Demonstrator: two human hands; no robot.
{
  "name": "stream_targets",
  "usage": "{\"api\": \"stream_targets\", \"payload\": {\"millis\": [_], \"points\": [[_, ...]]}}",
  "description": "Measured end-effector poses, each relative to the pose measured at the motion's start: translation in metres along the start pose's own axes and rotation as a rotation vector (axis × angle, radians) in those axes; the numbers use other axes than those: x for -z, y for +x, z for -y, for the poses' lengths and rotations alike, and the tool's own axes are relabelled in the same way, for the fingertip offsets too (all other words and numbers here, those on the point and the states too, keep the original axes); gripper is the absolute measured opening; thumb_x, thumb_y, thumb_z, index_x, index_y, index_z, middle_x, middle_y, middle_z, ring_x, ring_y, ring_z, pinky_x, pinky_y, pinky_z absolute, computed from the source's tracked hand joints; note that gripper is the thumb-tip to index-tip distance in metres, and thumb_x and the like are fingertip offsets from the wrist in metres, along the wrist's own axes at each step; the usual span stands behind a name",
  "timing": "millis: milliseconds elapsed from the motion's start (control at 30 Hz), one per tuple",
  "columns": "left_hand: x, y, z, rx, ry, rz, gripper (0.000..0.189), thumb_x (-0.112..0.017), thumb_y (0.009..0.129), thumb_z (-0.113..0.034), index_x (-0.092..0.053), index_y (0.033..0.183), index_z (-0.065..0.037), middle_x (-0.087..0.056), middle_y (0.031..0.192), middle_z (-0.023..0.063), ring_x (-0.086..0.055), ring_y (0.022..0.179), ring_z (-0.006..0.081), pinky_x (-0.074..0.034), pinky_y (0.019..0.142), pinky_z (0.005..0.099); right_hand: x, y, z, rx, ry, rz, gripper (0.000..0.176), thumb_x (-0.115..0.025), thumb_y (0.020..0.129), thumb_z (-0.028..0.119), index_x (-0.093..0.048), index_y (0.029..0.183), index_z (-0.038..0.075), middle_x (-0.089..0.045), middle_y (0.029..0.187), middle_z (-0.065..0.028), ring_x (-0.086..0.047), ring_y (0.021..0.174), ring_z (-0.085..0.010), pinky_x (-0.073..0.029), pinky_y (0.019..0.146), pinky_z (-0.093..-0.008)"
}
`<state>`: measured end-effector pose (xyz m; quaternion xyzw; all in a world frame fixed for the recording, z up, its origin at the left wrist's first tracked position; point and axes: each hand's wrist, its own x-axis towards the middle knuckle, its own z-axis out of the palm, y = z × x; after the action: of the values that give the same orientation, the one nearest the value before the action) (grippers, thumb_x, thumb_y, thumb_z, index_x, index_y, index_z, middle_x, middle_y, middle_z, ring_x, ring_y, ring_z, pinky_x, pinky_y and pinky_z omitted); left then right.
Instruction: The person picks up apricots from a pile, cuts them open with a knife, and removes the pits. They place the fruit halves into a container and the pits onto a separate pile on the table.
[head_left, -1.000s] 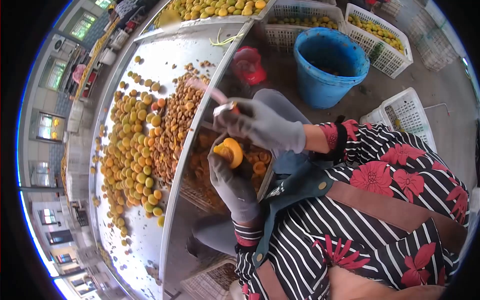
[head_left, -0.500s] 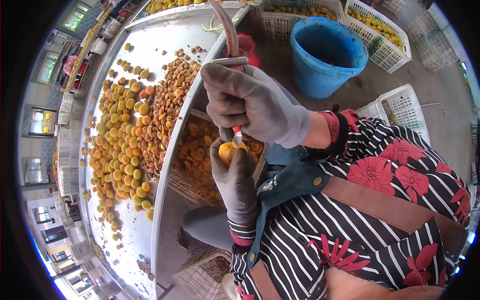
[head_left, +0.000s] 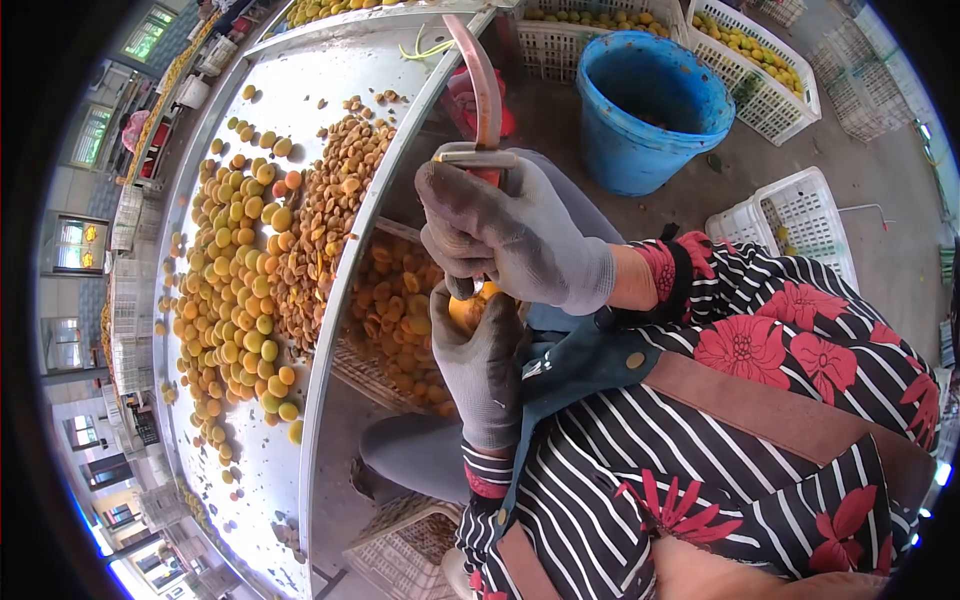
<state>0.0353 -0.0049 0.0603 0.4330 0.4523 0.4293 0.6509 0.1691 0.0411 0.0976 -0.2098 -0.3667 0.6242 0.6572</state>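
Tool tip meets fruit between two gloved hands

The orange fruit (head_left: 466, 314) sits in the left hand (head_left: 475, 370), thumb and fingers curled around its sides. Above it, the right hand (head_left: 530, 225) is closed in a fist around a red-handled tool (head_left: 485, 95), whose metal tip appears to touch the fruit. A slip is the likeliest trouble: if the fruit turns or its flesh gives suddenly, the tip could jab the left thumb or fingers close beside it. A loosened left grip could drop the fruit into the crate (head_left: 368, 375) of fruit halves (head_left: 395, 335) below. To the left, the table (head_left: 290, 100) carries whole fruit (head_left: 235, 325) and brown pits (head_left: 340, 190); a blue bucket (head_left: 625, 160) stands far right.
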Motion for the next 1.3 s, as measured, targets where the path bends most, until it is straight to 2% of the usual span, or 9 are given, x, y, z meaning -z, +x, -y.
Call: {"api": "stream_targets", "payload": {"millis": [333, 400, 500, 633, 733, 800, 1067, 1233, 1300], "points": [[-0.003, 0.001, 0.007, -0.047, -0.002, -0.061, 0.031, -0.069, 0.093, -0.009, -0.053, 0.118, 0.0, -0.058, 0.097, 0.0023, -0.057, 0.077, 0.0051, -0.049, 0.063, 0.0187, 0.0, -0.009, -0.018, 0.1, -0.034, -0.009, 0.033, -0.065, 0.1, 0.037, -0.056, 0.086, 0.008, -0.046, 0.062, 0.004, -0.042, 0.056, -0.0051, -0.034, 0.05, -0.0248], [0.006, 0.002, 0.017, -0.101, 0.085, -0.051, 0.047, -0.07, 0.076, 0.009, -0.064, 0.12, -0.005, -0.06, 0.124, 0.013, -0.063, 0.107, 0.0282, -0.05, 0.092, 0.0334, -0.002, -0.011, -0.02, 0.131, -0.066, -0.03, 0.033, -0.066, 0.1, 0.036, -0.056, 0.085, 0.008, -0.047, 0.063, 0.0041, -0.043, 0.057, -0.0047, -0.034, 0.051, -0.0245], [0.007, 0.003, 0.022, -0.254, 0.319, -0.006, 0.047, -0.068, 0.069, 0.013, -0.069, 0.111, -0.008, -0.058, 0.126, 0.0169, -0.058, 0.114, 0.0379, -0.048, 0.098, 0.0374, -0.004, -0.011, -0.017, 0.071, 0.07, -0.065, 0.031, -0.066, 0.1, 0.034, -0.057, 0.087, 0.008, -0.047, 0.064, 0.0045, -0.045, 0.059, -0.004, -0.034, 0.051, -0.0239], [0.005, 0.002, 0.018, -0.126, 0.1, -0.052, 0.044, -0.069, 0.075, 0.01, -0.064, 0.117, -0.003, -0.059, 0.123, 0.0129, -0.06, 0.111, 0.0293, -0.048, 0.097, 0.035, 0.0, -0.011, -0.022, 0.119, 0.014, -0.005, 0.029, -0.066, 0.1, 0.035, -0.057, 0.093, 0.008, -0.047, 0.065, 0.004, -0.044, 0.058, -0.0045, -0.034, 0.051, -0.0239], [0.003, 0.002, 0.015, -0.081, 0.127, -0.054, 0.041, -0.07, 0.083, 0.002, -0.058, 0.122, 0.001, -0.06, 0.118, 0.0083, -0.06, 0.104, 0.0183, -0.049, 0.093, 0.0306, 0.003, -0.01, -0.022, 0.046, 0.057, -0.031, 0.032, -0.066, 0.1, 0.037, -0.056, 0.094, 0.008, -0.047, 0.064, 0.0031, -0.043, 0.056, -0.0057, -0.035, 0.051, -0.0243], [0.001, 0.002, 0.014, 0.084, 0.019, -0.066, 0.041, -0.072, 0.089, -0.009, -0.054, 0.124, 0.003, -0.061, 0.109, 0.0034, -0.059, 0.095, 0.0094, -0.049, 0.086, 0.0243, 0.005, -0.009, -0.02, -0.01, 0.072, -0.051, 0.034, -0.065, 0.1, 0.039, -0.055, 0.093, 0.008, -0.046, 0.064, 0.0027, -0.043, 0.055, -0.0063, -0.035, 0.05, -0.0247], [-0.002, 0.003, 0.02, -0.023, 0.026, -0.092, 0.037, -0.072, 0.09, -0.013, -0.056, 0.12, 0.001, -0.063, 0.101, 0.0008, -0.059, 0.086, 0.007, -0.049, 0.077, 0.0203, -0.003, -0.013, -0.021, -0.082, -0.004, -0.166, 0.045, -0.065, 0.097, 0.05, -0.051, 0.085, 0.009, -0.046, 0.061, 0.0011, -0.043, 0.052, -0.008, -0.035, 0.049, -0.0262], [-0.003, 0.002, 0.019, -0.018, 0.026, -0.035, 0.029, -0.072, 0.093, -0.008, -0.055, 0.114, 0.0, -0.058, 0.097, -0.0006, -0.054, 0.085, 0.0046, -0.047, 0.075, 0.0187, 0.005, -0.011, -0.025, -0.144, 0.001, -0.127, 0.037, -0.062, 0.101, 0.044, -0.047, 0.088, 0.013, -0.038, 0.064, 0.0047, -0.035, 0.054, -0.0066, -0.027, 0.049, -0.0245], [0.002, 0.004, 0.025, 0.027, 0.026, -0.042, 0.038, -0.076, 0.089, -0.017, -0.057, 0.117, 0.001, -0.064, 0.1, 0.0023, -0.061, 0.084, 0.0085, -0.05, 0.076, 0.0224, 0.006, -0.012, -0.024, -0.147, 0.001, -0.137, 0.037, -0.062, 0.101, 0.043, -0.048, 0.088, 0.012, -0.038, 0.064, 0.0048, -0.035, 0.054, -0.0065, -0.027, 0.05, -0.0243]]}}
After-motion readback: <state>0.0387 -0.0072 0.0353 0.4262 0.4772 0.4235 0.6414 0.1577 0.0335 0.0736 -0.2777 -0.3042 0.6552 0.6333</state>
